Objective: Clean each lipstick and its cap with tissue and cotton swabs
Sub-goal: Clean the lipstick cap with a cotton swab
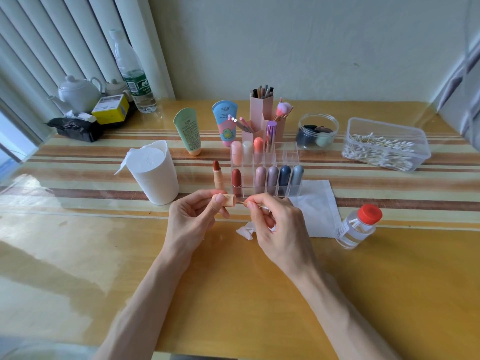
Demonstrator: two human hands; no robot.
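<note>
The left hand [197,214] grips the peach cap [226,200] sideways, mouth facing right, so the cotton swab [250,203] pinched by the right hand [272,219] can probably enter.

A single wide-angle camera, worn on the head, looks forward and down across the table [254,307] toward the wall [285,48] at 12 o'clock. Both forearms enter from 6 o'clock. The left hand [192,219] and right hand [278,227] sit close to the lens, near frame centre.
</note>
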